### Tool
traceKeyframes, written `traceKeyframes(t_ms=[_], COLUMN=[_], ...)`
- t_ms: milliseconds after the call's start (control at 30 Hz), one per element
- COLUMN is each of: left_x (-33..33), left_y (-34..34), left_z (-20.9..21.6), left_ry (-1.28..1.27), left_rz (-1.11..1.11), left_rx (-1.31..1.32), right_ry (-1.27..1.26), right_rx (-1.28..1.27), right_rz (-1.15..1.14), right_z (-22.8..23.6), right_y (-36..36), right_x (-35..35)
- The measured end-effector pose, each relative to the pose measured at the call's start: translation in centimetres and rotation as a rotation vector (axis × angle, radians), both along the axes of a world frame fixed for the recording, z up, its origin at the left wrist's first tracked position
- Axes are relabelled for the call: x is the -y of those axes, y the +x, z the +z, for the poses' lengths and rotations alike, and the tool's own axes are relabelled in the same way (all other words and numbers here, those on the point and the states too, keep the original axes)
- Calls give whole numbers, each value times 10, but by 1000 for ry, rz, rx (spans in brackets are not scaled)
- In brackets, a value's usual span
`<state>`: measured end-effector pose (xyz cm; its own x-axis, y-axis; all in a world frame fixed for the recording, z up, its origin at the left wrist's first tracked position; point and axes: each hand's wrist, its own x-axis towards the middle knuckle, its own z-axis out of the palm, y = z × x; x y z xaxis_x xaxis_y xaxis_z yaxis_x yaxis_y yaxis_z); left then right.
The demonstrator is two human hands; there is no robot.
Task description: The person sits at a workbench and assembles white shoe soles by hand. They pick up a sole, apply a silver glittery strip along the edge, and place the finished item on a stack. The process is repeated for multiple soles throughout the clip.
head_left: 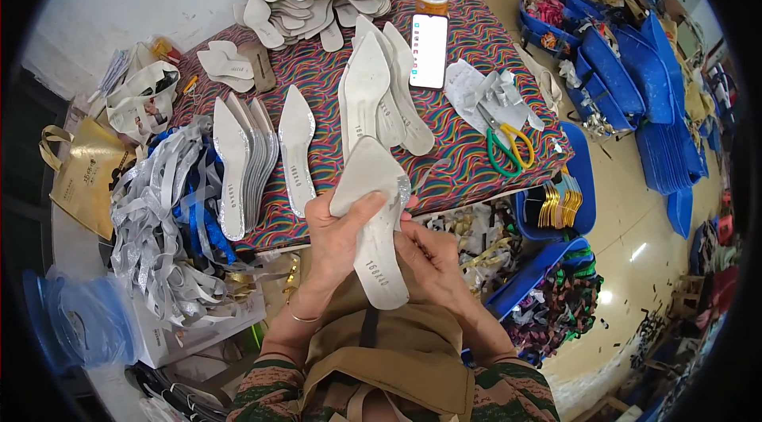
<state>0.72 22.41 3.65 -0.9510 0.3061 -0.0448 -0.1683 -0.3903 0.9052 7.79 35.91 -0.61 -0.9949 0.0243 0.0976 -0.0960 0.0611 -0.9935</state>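
The pale insole (379,239) sits just toward six o'clock from centre, its toe pointing about twelve. To work its edge well, I'd hold it level and press in short, even stretches. The left hand (336,235) has its grip closed on it, thumb on top; the right hand (429,257) curls at its four-o'clock side (what it pinches, I cannot tell). Beyond, at two, scissors (506,150) lie on the counter (470,29).
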Motion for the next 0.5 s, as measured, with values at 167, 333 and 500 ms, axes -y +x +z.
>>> traceKeyframes(t_ms=[167, 333, 500], left_x=[1, -2, 1], left_y=[-6, -13, -12], left_z=[-3, 7, 11], left_ry=[-185, -128, -101], left_rz=[35, 45, 52], left_rx=[-132, -59, -6], right_ry=[-199, 3, 177], right_rx=[-18, -166, -287], right_rz=[-60, -93, -88], right_z=[-21, -17, -9], right_y=[-3, -9, -7], right_x=[7, 6, 0])
